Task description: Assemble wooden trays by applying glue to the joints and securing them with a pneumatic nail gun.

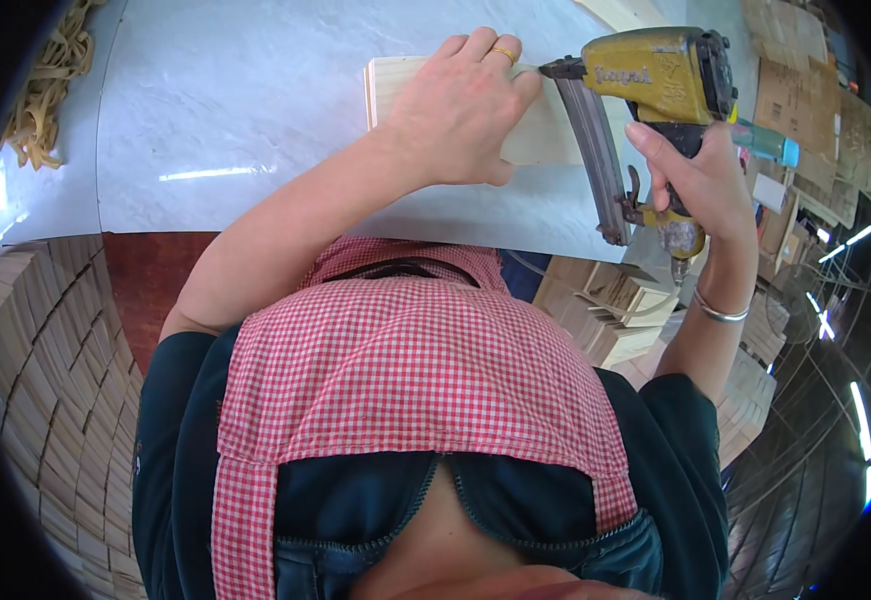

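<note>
A flat, pale wooden piece (pixel 556 135) with a layered left edge lies on the table at the far side. My left hand (pixel 461 110) spans it, fingers over the far edge and thumb toward the near edge, with a gold ring on one finger. Wrapped round the grip of a yellow and black nail gun (pixel 651 65) is my right hand (pixel 706 180), its thumb extended along the near side. The gun's nose points left and meets the wood's far edge, close to my left fingertips. Its long grey magazine slants across the right part of the wood.
The grey-white table (pixel 226 120) has its near edge against my checked apron. Rubber bands (pixel 51 90) are heaped at the far left. Stacked wooden pieces (pixel 51 370) stand lower left, wooden boxes (pixel 646 300) lower right. Cardboard (pixel 791 110) lies at the right, near a blue-capped bottle (pixel 776 145).
</note>
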### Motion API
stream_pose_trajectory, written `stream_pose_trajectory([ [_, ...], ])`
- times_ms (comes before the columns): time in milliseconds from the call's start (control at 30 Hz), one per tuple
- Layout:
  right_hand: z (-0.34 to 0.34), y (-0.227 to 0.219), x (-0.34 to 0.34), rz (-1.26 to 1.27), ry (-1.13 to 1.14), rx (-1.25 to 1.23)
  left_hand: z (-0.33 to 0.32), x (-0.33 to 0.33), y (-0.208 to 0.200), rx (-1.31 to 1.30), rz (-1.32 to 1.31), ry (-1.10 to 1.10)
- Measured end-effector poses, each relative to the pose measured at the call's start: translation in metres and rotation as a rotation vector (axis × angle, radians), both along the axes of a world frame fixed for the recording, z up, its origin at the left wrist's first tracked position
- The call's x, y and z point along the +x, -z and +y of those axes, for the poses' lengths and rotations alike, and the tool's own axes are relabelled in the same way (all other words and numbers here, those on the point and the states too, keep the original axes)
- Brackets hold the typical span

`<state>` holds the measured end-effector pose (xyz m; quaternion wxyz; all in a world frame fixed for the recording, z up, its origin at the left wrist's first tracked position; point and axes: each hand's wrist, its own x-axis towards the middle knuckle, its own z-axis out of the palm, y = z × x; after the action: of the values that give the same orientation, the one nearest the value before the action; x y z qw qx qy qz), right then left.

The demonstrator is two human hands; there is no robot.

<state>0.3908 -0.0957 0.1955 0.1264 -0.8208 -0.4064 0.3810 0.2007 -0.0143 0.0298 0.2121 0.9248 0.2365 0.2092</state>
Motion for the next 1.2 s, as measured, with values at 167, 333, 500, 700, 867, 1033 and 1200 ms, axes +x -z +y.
stream_pose_trajectory([
  [167,-0.025,0.012,0.005,-0.102,0.129,0.158,-0.003,-0.016,0.0,0.103,-0.018,-0.017],
  [333,-0.094,0.044,0.042,-0.261,0.314,0.233,-0.005,-0.044,0.002,0.09,-0.004,-0.042],
  [500,-0.19,0.107,0.112,-0.627,0.172,0.133,-0.005,-0.095,-0.019,-0.28,-0.062,-0.195],
  [700,-0.238,0.148,0.131,-0.921,0.342,-0.181,-0.012,-0.23,-0.007,-1.724,-0.885,-0.643],
  [867,-0.251,0.182,0.15,-0.917,0.406,-0.039,-0.034,-0.305,0.008,-1.312,-0.873,-0.879],
  [1033,-0.21,0.167,0.142,-1.132,0.401,0.095,-0.079,-0.296,-0.017,-0.037,-0.315,-1.006],
  [1200,-0.159,0.19,0.108,-0.944,0.199,0.412,-0.062,-0.265,0.041,0.358,0.313,-0.694],
])
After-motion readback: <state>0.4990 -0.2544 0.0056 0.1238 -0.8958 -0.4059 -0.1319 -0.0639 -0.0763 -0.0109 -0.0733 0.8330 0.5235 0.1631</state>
